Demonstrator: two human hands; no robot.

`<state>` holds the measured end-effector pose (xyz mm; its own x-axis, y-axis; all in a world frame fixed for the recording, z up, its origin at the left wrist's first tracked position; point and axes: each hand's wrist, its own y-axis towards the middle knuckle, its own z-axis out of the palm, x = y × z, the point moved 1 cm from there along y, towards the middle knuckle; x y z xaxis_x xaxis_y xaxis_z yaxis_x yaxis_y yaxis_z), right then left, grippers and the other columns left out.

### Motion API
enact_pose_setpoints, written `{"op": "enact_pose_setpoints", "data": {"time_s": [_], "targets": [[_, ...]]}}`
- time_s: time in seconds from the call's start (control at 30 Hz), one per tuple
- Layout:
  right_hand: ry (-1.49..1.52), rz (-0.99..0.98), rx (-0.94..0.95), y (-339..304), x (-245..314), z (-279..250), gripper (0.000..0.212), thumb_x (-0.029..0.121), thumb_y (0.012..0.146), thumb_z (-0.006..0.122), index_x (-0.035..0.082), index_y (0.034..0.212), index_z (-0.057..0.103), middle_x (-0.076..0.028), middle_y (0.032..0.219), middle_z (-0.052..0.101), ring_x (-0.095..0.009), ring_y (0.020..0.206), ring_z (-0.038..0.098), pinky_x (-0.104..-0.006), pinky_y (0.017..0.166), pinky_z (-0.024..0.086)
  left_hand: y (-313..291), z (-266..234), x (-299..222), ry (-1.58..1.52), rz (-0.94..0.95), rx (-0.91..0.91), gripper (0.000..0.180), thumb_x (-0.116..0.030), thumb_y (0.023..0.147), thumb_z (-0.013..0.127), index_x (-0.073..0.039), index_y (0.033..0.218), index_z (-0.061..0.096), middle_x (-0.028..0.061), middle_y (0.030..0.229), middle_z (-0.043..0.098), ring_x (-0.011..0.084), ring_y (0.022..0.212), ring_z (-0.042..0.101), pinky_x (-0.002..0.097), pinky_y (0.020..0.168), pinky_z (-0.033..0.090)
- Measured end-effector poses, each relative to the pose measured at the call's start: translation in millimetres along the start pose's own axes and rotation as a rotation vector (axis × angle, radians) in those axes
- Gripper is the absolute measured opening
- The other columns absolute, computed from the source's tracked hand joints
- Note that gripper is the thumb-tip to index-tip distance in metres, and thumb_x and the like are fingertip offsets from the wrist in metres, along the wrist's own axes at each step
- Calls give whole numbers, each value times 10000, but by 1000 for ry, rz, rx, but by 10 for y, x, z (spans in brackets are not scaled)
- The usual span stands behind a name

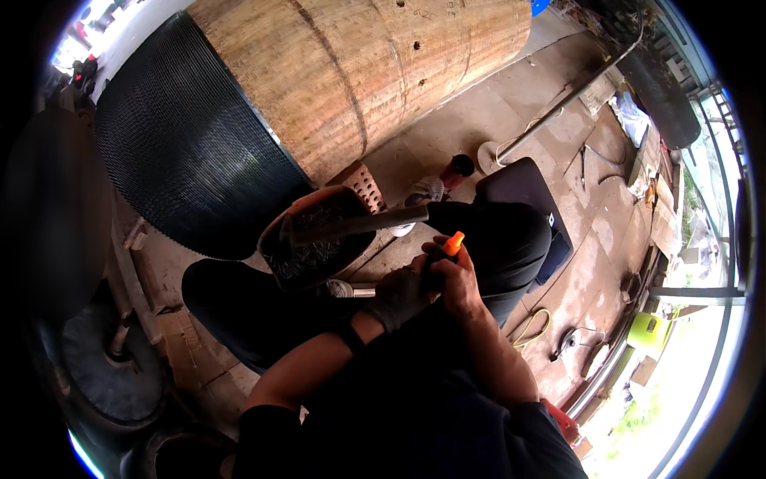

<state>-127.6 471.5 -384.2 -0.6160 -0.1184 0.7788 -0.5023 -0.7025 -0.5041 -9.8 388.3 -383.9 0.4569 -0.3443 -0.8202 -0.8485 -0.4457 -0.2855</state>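
Note:
My left hand point(399, 297), in a dark glove with a black band at the wrist, is closed in front of my body. What its fingers hold, if anything, is hidden. My bare right hand point(460, 286) presses against it, fingers closed round a small thing with a bright orange tip point(454, 243) that points up; the rest is covered by my hands. Beyond them a dark bar, perhaps a tool handle point(363, 224), lies across a brown bin point(373, 242). The bin holds many thin dark pieces that look like nails.
A large wooden drum point(319, 72) lies ahead, its left end covered by a ridged black band point(191, 136). A perforated brick point(365, 188) and a dark red cup point(458, 171) stand beside it. A long pole point(558, 104) on a round base rises at right.

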Motion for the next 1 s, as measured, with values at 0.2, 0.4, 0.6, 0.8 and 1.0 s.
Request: {"op": "enact_pose_setpoints", "data": {"time_s": [0.2,0.4,0.6,0.8,1.0], "targets": [[-597,-151,-164,505,-523,-208,518,60,848,635,22,1340,479,-142,1225,601,-241,1091,603,-367,947,492,514,599,1210,-767,-298,-9,389,-388,902,681,-46,1088,686,89,880,704,215,823,675,337,727,535],[-589,-140,-141,1114,-996,167,508,88,844,684,52,1322,515,-169,1103,682,-291,1040,662,-386,917,503,1088,648,1650,-947,-519,-235,653,-666,930,523,-81,1134,730,129,1036,728,216,998,674,370,842,518],[-260,-101,-74,1621,-1407,-200,454,41,828,698,44,1266,577,-104,1069,689,-204,991,649,-324,879,500,1159,473,1282,-1150,-681,-36,636,-723,828,606,-201,1186,659,59,1088,693,226,910,667,401,738,546],[-149,-7,-135,1721,-1431,-95,348,99,849,700,12,1176,619,-95,1021,689,-192,923,642,-323,841,502,1546,755,1793,-1407,-572,-19,473,-637,905,574,-169,880,633,60,812,652,233,721,618,381,675,514],[-136,69,-207,1810,-1450,-192,284,146,909,681,20,1158,623,-68,993,672,-175,881,614,-313,811,497,1642,787,1720,-1355,-555,-67,469,-571,969,546,-126,840,618,40,763,617,194,675,575,329,676,500]]}}
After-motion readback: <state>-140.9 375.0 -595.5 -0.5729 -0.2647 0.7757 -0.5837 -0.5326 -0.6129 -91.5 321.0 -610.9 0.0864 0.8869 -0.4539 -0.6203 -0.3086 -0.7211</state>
